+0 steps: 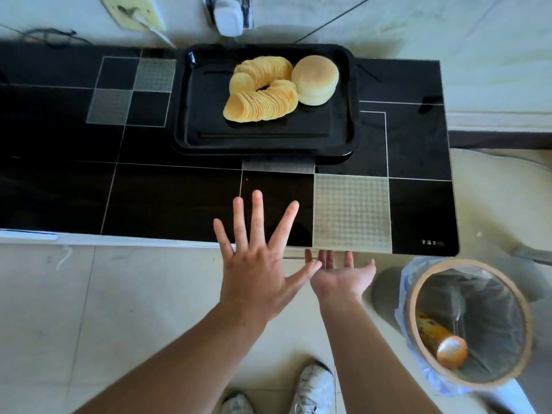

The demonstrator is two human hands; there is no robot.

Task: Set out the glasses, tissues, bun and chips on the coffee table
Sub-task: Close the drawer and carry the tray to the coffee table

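**Both hands bare, tray straight ahead**

The person stands at the near edge of the counter (pixel 179 198) with both hands out and nothing in them. The left hand (pixel 257 264) is spread wide, back up, its fingers (pixel 257 216) well apart and reaching out over the counter's near edge. The right hand (pixel 343 279) sits just beside it, lower and short of the edge, fingers straight and loosely apart, holding nothing either.

Ahead of the fingers, across a bare stretch of dark glass, lies the tray (pixel 268 141). The chips (pixel 260 91) are fanned in a curved row on it, and the bun (pixel 315 80) rests against their right end. The tray's long side runs left to right, square to the reach, and it lies almost dead ahead of the left fingers, a little left of the right ones. The left hand is the nearer of the two.

I see no glasses and no tissues from here, so by my reckoning that part is not yet done. Whatever comes next, those items must be fetched from somewhere out of sight.

To the right of the right hand, on the floor, stands a bin (pixel 469 324) with wrappers inside.
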